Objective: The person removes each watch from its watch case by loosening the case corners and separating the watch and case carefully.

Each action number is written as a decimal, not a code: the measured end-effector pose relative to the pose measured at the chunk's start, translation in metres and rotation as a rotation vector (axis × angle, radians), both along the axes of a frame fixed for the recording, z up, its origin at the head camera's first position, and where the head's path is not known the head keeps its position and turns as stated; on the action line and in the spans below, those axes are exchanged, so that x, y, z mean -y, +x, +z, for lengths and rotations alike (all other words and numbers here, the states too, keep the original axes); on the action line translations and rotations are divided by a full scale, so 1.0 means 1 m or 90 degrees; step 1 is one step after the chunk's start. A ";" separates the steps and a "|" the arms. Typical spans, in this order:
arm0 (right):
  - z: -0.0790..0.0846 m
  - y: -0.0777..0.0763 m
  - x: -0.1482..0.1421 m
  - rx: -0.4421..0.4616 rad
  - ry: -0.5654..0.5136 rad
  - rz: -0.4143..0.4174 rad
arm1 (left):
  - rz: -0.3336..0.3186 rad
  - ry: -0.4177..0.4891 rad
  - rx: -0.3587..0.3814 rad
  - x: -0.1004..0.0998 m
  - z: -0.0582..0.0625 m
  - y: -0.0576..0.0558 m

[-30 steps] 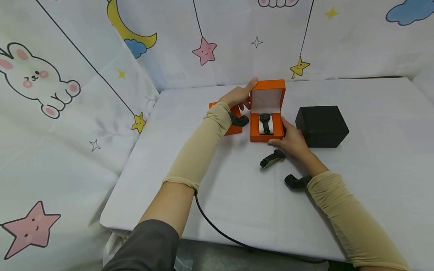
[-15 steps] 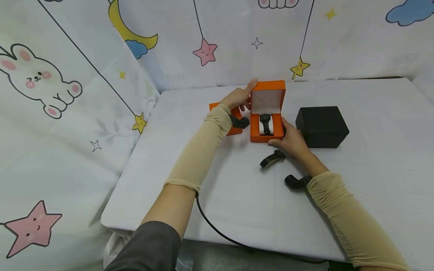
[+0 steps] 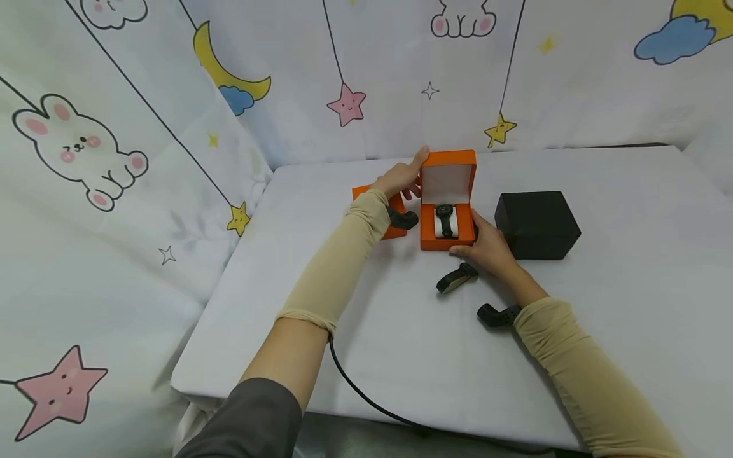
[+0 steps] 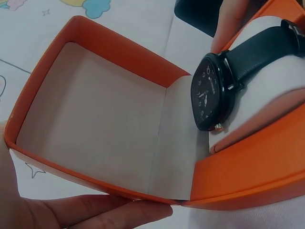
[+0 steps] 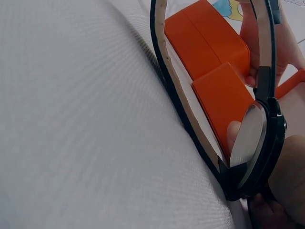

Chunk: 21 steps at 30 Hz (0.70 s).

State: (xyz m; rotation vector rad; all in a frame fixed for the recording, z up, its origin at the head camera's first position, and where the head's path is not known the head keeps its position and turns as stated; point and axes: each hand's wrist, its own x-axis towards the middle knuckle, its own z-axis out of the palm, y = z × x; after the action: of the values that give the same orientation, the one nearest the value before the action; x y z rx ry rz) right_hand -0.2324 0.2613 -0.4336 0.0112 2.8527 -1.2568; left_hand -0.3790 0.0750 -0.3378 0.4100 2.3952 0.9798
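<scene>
An orange watch box [image 3: 431, 244] stands with its lid [image 3: 449, 157] raised on the table. Strapped round a white cushion inside it is a black watch [image 3: 444, 219], its dial large in the left wrist view. My left hand [image 3: 396, 179] holds the lid's left side, thumb at its top corner and fingers along its side edge. My right hand [image 3: 490, 245] grips the lower part of the box at its right front corner, thumb in front. A second black watch [image 3: 457, 278] lies loose in front of the box, near my right hand; it looms large in the right wrist view.
Behind my left wrist sits another orange box [image 3: 359, 191], partly covered. A black box [image 3: 535, 226] stands right of my right hand. A black cable [image 3: 366, 397] hangs across the table's front edge. A printed cloth [image 3: 389, 51] rises behind the white table [image 3: 258, 267].
The head view has tilted up slightly, so everything sits a bit lower in it. Both hands keep their places on the watch box, and the lid stays raised.
</scene>
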 end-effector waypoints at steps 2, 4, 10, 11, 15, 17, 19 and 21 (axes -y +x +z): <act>-0.001 0.001 0.000 -0.006 -0.005 0.002 | 0.006 -0.001 -0.008 -0.001 -0.001 0.001; -0.002 0.001 -0.001 -0.012 -0.009 0.002 | 0.010 -0.009 -0.033 -0.002 -0.002 0.003; -0.005 0.003 0.000 -0.012 -0.010 0.001 | 0.026 -0.020 -0.194 -0.003 -0.003 0.015; -0.004 0.003 0.000 -0.012 -0.009 0.001 | 0.030 -0.017 -0.230 -0.003 -0.003 0.017; -0.002 0.004 -0.002 -0.024 -0.014 0.007 | 0.065 -0.008 -0.412 -0.005 0.007 0.031; -0.002 0.004 -0.002 -0.034 -0.018 0.008 | 0.077 0.006 -0.520 -0.004 0.013 0.042; -0.003 0.004 -0.002 -0.041 -0.026 0.010 | 0.075 0.031 -0.618 -0.001 0.016 0.054; -0.003 0.004 -0.002 -0.046 -0.030 0.009 | 0.040 0.061 -0.692 0.002 0.015 0.067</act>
State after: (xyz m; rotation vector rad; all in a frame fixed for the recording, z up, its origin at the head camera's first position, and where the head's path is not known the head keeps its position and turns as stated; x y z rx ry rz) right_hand -0.2280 0.2637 -0.4371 -0.0561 2.8764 -1.3480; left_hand -0.3123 0.0735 -0.3225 1.1382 3.3104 1.0535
